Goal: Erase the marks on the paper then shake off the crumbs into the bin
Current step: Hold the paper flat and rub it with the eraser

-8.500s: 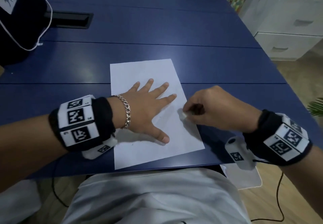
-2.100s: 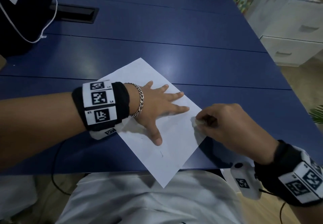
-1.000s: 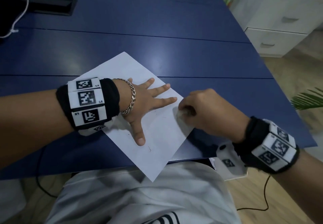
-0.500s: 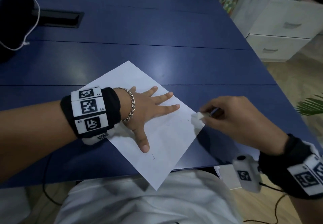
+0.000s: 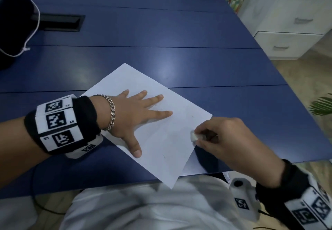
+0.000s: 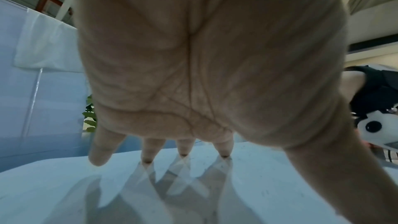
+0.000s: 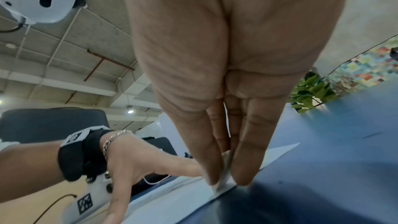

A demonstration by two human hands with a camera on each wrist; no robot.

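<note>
A white sheet of paper (image 5: 158, 140) lies turned at an angle on the blue table (image 5: 161, 32), its near corner hanging over the front edge. My left hand (image 5: 138, 116) lies flat on the sheet with fingers spread, pressing it down; its fingertips (image 6: 183, 152) touch the paper (image 6: 258, 185). My right hand (image 5: 224, 140) pinches a small white eraser (image 5: 193, 136) between thumb and fingers at the sheet's right edge. In the right wrist view the eraser (image 7: 225, 178) touches the paper's edge (image 7: 172, 198). Faint small marks show near the thumb (image 5: 163, 156). No bin is in view.
A black bag (image 5: 14, 23) with a white cord sits at the table's far left beside a black cable slot (image 5: 59, 23). White drawers (image 5: 291, 32) stand to the right on the floor, with a green plant (image 5: 321, 105) nearby. My lap in white cloth (image 5: 143, 208) is below the table edge.
Over the last seconds the paper was turned from straight to angled. In the last half second my right hand moved the eraser back onto the sheet's right edge; the left hand stays flat.
</note>
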